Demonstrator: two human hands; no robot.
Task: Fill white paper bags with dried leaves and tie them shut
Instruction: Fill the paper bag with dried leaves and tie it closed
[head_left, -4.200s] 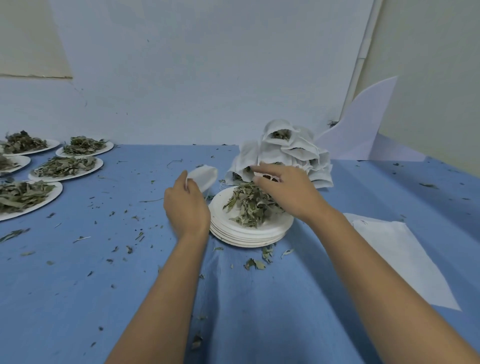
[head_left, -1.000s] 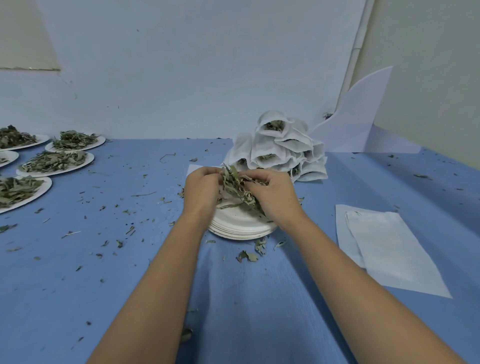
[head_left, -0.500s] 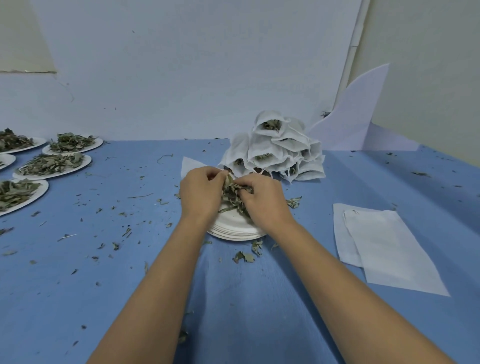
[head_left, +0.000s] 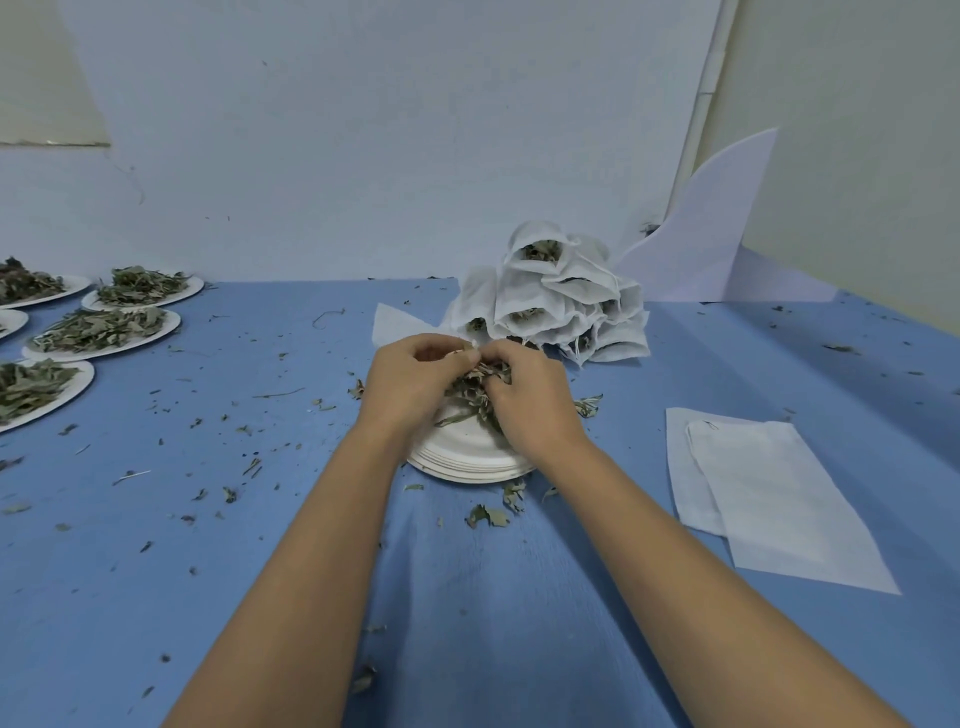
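My left hand (head_left: 410, 384) and my right hand (head_left: 530, 400) meet above a stack of white paper plates (head_left: 467, 460). Between them is a clump of dried leaves (head_left: 475, 389), which my right hand grips and pushes toward my left. My left hand pinches a white paper bag (head_left: 395, 325) by its mouth; only the bag's far corner shows behind my fingers. A pile of filled white bags (head_left: 550, 301) stands just beyond the plates.
Flat empty bags (head_left: 769, 488) lie on the blue tablecloth at the right. Several plates of dried leaves (head_left: 104, 330) sit at the far left. Leaf crumbs are scattered over the cloth. A white card (head_left: 711, 228) leans against the wall.
My hands came together over the plates. My right hand lifted the leaves off the top plate and pressed them toward the bag held in my left.
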